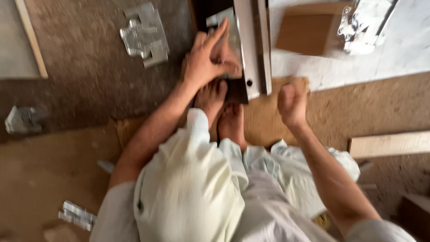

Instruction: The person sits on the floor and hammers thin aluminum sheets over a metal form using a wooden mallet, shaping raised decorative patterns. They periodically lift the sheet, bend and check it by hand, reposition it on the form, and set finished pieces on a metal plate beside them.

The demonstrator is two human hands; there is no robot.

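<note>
I am squatting over a dusty floor, and my two bare feet [221,112] show between my knees. My left hand [209,56] is shut on a flat grey metal piece [230,33] that lies against a long grey metal bar [251,45]. The thumb points up along the piece. My right hand [292,104] hangs as a closed fist to the right of the bar, above a brown board [268,112], with nothing visible in it. The picture is blurred by motion.
A cut sheet of shiny metal [144,35] lies on the floor at the upper left. A brown wooden block [307,31] and crumpled foil [365,24] rest on a pale slab [403,49]. A wooden plank [389,144] lies at the right. Small metal scraps [77,214] sit at the lower left.
</note>
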